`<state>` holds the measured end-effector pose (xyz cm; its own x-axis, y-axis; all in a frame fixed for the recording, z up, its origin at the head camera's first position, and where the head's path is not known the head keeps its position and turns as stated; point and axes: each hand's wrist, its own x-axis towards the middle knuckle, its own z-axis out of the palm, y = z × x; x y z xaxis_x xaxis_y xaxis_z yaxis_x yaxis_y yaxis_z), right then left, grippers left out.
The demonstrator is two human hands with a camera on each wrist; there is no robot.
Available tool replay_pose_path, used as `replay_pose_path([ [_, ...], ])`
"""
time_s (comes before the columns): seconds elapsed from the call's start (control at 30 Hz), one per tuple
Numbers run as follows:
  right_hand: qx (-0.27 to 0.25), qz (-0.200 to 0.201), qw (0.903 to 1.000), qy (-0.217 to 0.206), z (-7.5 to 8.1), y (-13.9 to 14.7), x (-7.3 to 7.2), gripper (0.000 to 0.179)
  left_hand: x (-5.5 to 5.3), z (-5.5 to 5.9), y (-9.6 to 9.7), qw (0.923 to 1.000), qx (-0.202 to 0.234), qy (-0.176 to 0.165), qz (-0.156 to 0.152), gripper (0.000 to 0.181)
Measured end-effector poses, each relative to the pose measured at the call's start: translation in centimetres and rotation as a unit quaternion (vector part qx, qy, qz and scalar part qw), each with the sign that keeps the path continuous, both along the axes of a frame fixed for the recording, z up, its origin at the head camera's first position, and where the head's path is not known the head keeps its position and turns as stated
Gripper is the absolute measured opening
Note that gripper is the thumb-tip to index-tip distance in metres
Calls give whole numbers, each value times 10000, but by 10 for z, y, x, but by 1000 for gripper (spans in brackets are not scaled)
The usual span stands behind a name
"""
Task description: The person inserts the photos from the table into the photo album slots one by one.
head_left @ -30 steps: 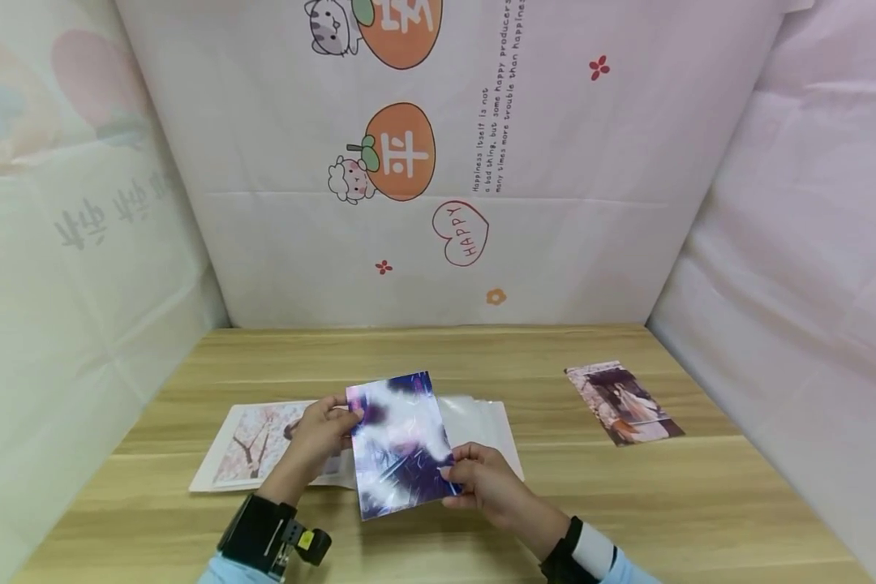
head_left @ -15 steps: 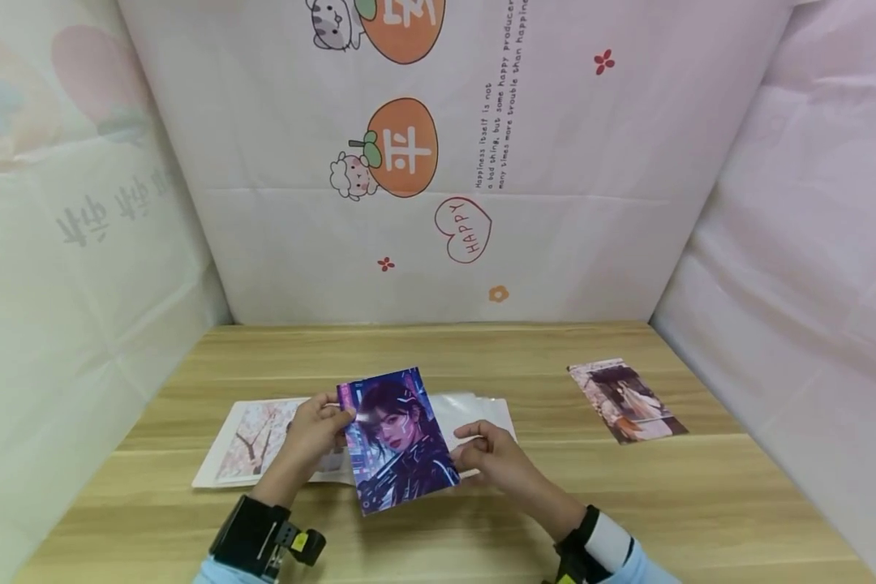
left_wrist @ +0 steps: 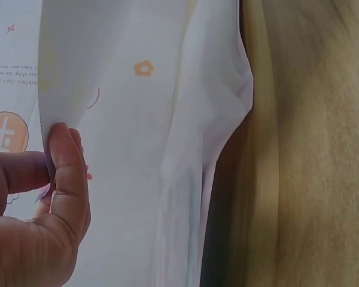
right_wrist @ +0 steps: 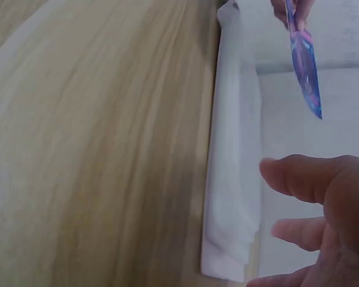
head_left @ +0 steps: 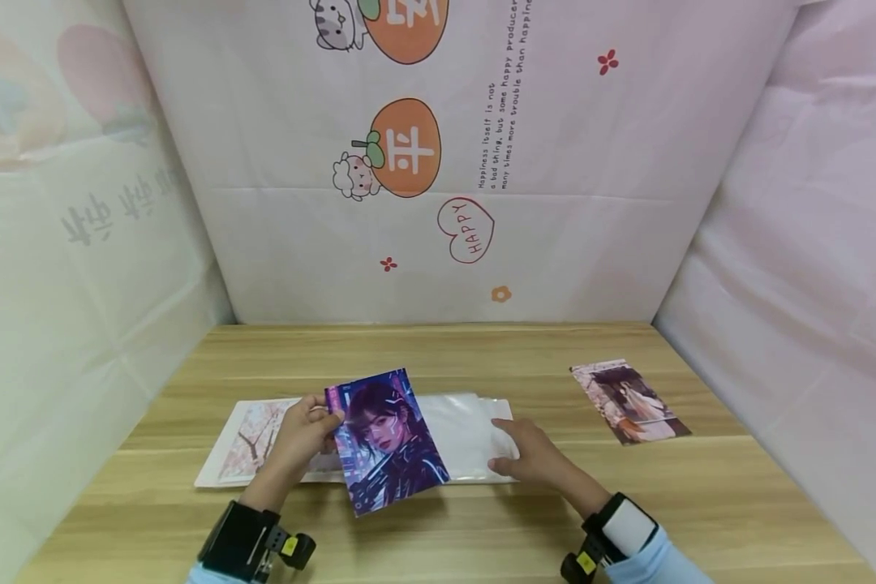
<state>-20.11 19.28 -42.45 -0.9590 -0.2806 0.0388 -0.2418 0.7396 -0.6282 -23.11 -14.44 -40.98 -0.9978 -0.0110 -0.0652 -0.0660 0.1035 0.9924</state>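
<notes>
My left hand (head_left: pixel 295 442) pinches a blue and purple picture card (head_left: pixel 387 446) by its upper left edge and holds it tilted above an open album (head_left: pixel 456 438). In the left wrist view, thumb and fingers meet on the card, whose pale back (left_wrist: pixel 78 54) faces that camera. Clear sleeve pages lie on the album's right half, and a pink blossom picture (head_left: pixel 255 434) shows on its left half, partly behind the left hand. Near the album's right edge is my right hand (head_left: pixel 536 458), thumb and fingers apart, holding nothing; the right wrist view has it beside the layered pages (right_wrist: pixel 233 161).
Another picture card (head_left: pixel 628 401), pink and brown, lies flat on the wooden table (head_left: pixel 540 535) to the right. White printed cloth (head_left: pixel 555 243) stands at the back and on both sides. A camera is strapped to each wrist.
My right hand has let go of the card's lower right corner and moved right to the album's edge. The left hand has shifted the card slightly left, and the glare on it is gone.
</notes>
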Motion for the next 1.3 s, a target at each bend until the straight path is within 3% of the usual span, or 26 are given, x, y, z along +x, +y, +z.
replay_pose_path([
  [0.17, 367, -116, 9983, -434, -4, 2, 1, 55, 0, -3, -3, 9999, 112, 17, -34, 22],
  [0.4, 751, -147, 9963, -381, -8, 1, -1, 52, 0, -4, -5, 9998, 165, 99, -12, 23],
  [0.67, 764, -172, 9960, -421, -10, 1, 0, 52, 1, -2, -7, 9998, 175, 56, -37, 21],
  [0.8, 750, -208, 9961, -426, -9, 0, 0, 52, 2, 2, -12, 9990, 395, 74, 175, 27],
  [0.97, 747, -249, 9957, -486, -6, 0, 1, 52, 5, 8, -27, 9960, 586, 172, 659, 35],
  [1.1, 823, -229, 9952, -482, -5, 0, 1, 53, 7, 9, -41, 9929, 665, 202, 964, 39],
  [1.3, 826, -182, 9953, -473, -9, 1, 0, 52, 10, 4, -63, 9900, 756, 106, 1187, 47],
])
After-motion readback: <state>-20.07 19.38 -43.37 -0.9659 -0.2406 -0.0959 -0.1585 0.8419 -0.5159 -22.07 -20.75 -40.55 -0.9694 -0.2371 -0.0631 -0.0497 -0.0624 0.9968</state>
